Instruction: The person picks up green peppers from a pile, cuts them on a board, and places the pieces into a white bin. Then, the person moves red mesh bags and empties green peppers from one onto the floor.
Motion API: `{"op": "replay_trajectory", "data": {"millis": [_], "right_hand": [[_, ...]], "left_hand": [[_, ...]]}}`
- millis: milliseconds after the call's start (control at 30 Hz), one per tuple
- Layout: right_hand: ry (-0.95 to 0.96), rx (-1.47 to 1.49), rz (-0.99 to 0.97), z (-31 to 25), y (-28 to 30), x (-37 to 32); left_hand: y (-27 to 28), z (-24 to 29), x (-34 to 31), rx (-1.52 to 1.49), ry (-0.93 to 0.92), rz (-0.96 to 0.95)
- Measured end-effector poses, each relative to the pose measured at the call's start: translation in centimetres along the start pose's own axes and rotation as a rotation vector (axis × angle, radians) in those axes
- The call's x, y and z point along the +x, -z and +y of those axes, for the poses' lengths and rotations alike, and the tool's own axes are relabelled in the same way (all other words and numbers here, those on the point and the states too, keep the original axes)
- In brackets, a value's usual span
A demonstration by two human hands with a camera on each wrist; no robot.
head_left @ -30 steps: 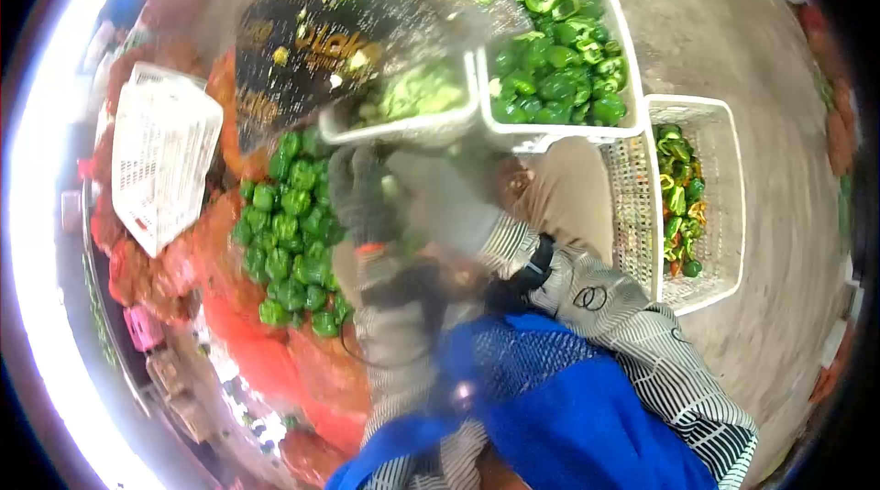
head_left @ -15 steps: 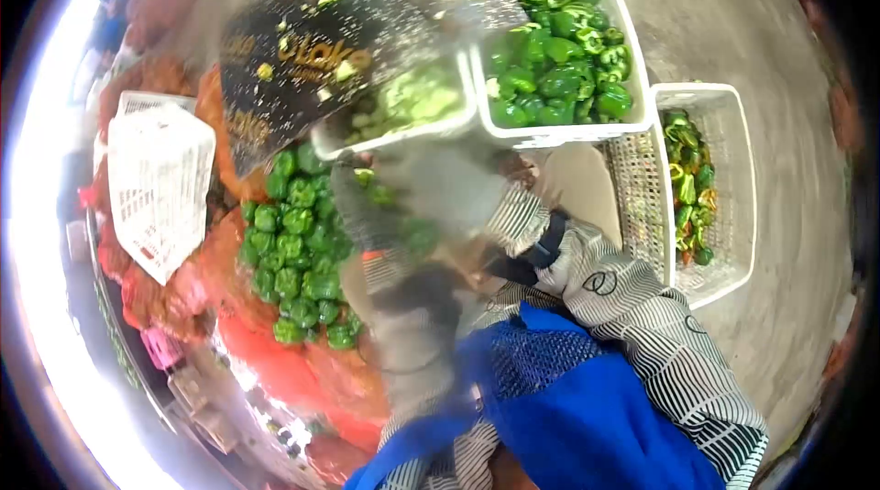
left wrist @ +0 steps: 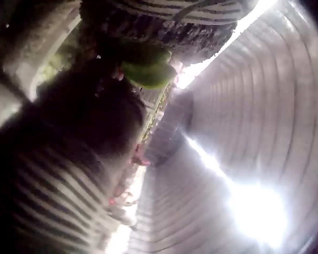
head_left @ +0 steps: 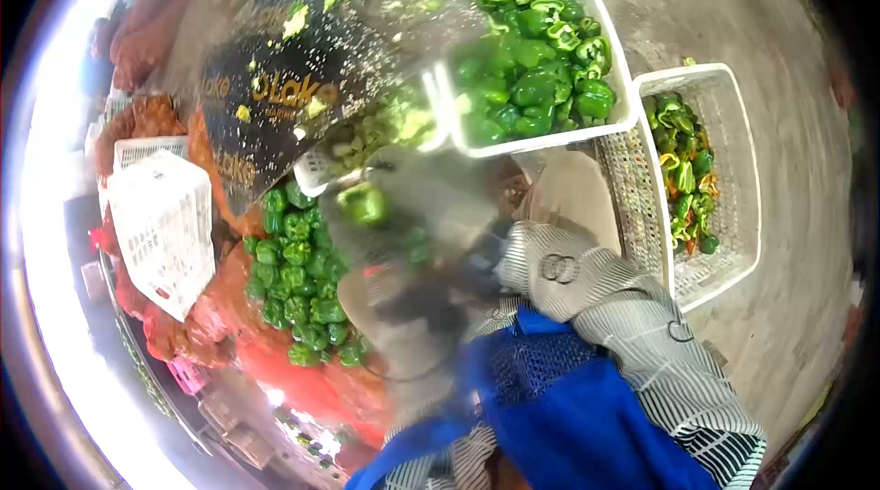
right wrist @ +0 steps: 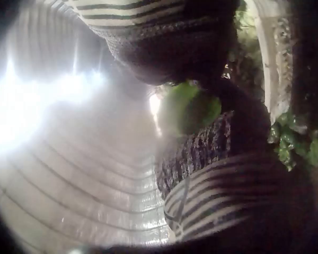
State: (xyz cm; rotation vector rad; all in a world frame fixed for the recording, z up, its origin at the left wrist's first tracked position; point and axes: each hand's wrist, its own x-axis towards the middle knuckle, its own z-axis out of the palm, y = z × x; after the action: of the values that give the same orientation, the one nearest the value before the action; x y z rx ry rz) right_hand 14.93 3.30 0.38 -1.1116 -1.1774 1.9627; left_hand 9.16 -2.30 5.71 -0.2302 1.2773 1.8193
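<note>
In the head view a green pepper [head_left: 363, 204] sits at my left hand [head_left: 353, 242], whose grey-gloved fingers grip it, though a blurred patch veils them. My right hand [head_left: 449, 192] is a grey smear just right of the pepper; its fingers cannot be made out. The left wrist view has the green pepper [left wrist: 148, 73] between dark gloves, and the right wrist view also places the pepper [right wrist: 193, 108] between two gloved hands. Below and left of the hands lies a heap of whole green peppers [head_left: 298, 279].
A crate [head_left: 632, 114] of cut green peppers stands at the top, beside a smaller one [head_left: 312, 180] with pale green scraps. Another white crate [head_left: 744, 123] at right holds mixed pepper pieces. Black printed sheeting [head_left: 247, 96] carries scraps; an empty white basket [head_left: 165, 224] lies at left.
The green pepper now shows clearly at my left hand. The head view has shifted, moving the top crates leftward and the whole-pepper heap slightly downward.
</note>
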Motion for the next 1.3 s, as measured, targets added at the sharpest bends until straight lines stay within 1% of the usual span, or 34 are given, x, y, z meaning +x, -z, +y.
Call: {"op": "replay_trajectory", "data": {"millis": [33, 67, 100, 133, 167, 200, 233, 267, 300, 333, 367, 400, 433, 467, 500, 533, 567, 600, 633, 667, 700, 733, 767, 800, 833, 900, 967, 1000, 1067, 1133, 1167, 1233, 1267, 1300], "right_hand": [[-0.097, 0.241, 0.042, 0.7, -0.5, 1.0], [0.251, -0.172, 0.133, 4.8, -0.2, 3.4], [0.254, -0.171, 0.148, 3.4, 0.2, 3.6], [0.202, -0.376, 0.063, 0.8, 0.7, 3.3], [0.145, -0.582, -0.020, -0.7, 1.2, 3.2], [0.228, -0.584, -0.050, -0.9, 1.5, 3.4], [0.233, -0.591, -0.040, -1.2, 2.2, 3.7], [0.183, -0.591, -0.107, -1.7, 3.1, 3.9], [0.128, -0.591, -0.178, -2.1, 4.2, 3.9], [-0.011, -0.274, -0.340, -4.9, 6.6, 2.0], [0.074, -0.350, -0.081, -7.4, 7.6, -0.5], [0.530, -1.083, -0.305, -5.4, 11.4, 2.2], [0.077, -0.347, -0.223, -5.5, 13.2, 2.5], [-0.085, -0.042, 0.072, -9.6, 14.2, -0.1], [0.319, -0.832, 0.071, -10.1, 16.7, 1.4], [0.111, -0.268, 0.432, -9.9, 18.7, 1.3], [0.241, -0.164, 0.486, -8.9, 22.3, 3.2], [0.266, -0.348, 0.612, -10.0, 24.4, 3.8], [0.320, -0.500, 0.700, -10.8, 25.5, 4.2], [0.410, -0.879, 0.827, -10.6, 27.0, 5.1], [0.406, -0.878, 0.821, -10.0, 28.2, 5.6], [0.278, -1.056, 0.726, -9.8, 28.7, 6.1], [0.148, -1.229, 0.624, -9.6, 29.1, 6.6], [0.262, -1.168, 0.589, -8.2, 29.0, 6.9], [0.228, -1.203, 0.536, -8.4, 27.7, 6.2], [0.135, -1.042, 0.400, -6.8, 26.9, 5.9], [0.153, -0.925, 0.285, -5.9, 25.6, 5.2], [0.186, -0.966, 0.246, -5.5, 24.9, 4.8], [0.140, -0.916, 0.199, -4.7, 24.2, 4.6], [0.148, -0.886, 0.147, -5.0, 23.4, 4.4], [0.177, -0.890, 0.142, -5.0, 23.1, 4.6], [0.305, -1.029, 0.124, -5.4, 21.9, 4.8], [0.315, -1.010, 0.087, -6.0, 21.1, 5.2], [0.298, -1.000, 0.070, -6.3, 20.7, 4.9]], "left_hand": [[1.4, -0.6, 1.6, -0.085, -0.047, 0.036], [5.2, -1.2, 4.7, 0.047, -0.219, -0.002], [8.0, -1.6, 7.0, 0.175, -0.391, -0.038], [6.1, -1.6, 5.4, 0.251, -0.379, 0.036], [4.8, -1.0, 5.1, 0.024, -0.194, 0.142], [3.8, -1.3, 4.6, -0.002, -0.195, 0.060], [2.6, -1.8, 4.2, -0.031, -0.199, -0.021], [0.9, -2.4, 3.6, -0.038, -0.195, -0.028], [-1.5, -3.3, 3.0, 0.056, -0.289, -0.083], [-3.6, -4.1, 2.4, 0.150, -0.383, -0.136], [-5.1, -4.9, 1.8, 0.211, -0.382, -0.268], [-6.3, -6.6, 1.3, 0.268, -0.559, -0.406], [-6.6, -7.1, 1.8, 0.474, -0.762, -0.518], [-6.7, -7.6, 2.7, 0.488, -0.772, -0.533], [-6.9, -8.1, 3.9, 0.499, -0.784, -0.549], [-7.0, -8.5, 4.8, 0.445, -0.624, -0.572], [-7.1, -8.9, 5.9, 0.392, -0.462, -0.595], [-5.4, -10.8, 9.5, 0.557, -0.712, -0.636], [-5.2, -10.5, 11.3, 1.425, -0.843, -0.465], [-3.8, -12.4, 14.9, 1.431, -0.834, -0.461], [-1.4, -15.4, 19.6, 2.052, -1.133, -0.417], [-5.5, -12.9, 16.0, 2.678, -1.418, -0.317], [-8.8, -11.8, 10.3, 2.502, -0.709, -0.567], [-7.2, -14.7, 13.8, 2.583, -0.950, -0.506], [-5.3, -17.4, 17.4, 2.648, -1.198, -0.426], [-6.7, -17.4, 17.6, 2.496, -1.059, -0.533], [-6.8, -17.6, 17.9, 2.387, -0.991, -0.613], [-6.7, -17.5, 17.7, 2.336, -0.972, -0.643], [-5.8, -17.2, 17.5, 2.181, -0.924, -0.716], [-4.3, -16.9, 17.9, 1.736, -0.757, -0.778], [-2.8, -17.3, 18.3, 1.297, -0.564, -0.800], [-7.9, -11.1, 14.3, 2.386, -1.118, -0.737], [-5.3, -10.8, 15.3, 1.878, -1.728, -0.568], [-5.0, -10.1, 15.8, 1.858, -1.718, -0.591]]}}
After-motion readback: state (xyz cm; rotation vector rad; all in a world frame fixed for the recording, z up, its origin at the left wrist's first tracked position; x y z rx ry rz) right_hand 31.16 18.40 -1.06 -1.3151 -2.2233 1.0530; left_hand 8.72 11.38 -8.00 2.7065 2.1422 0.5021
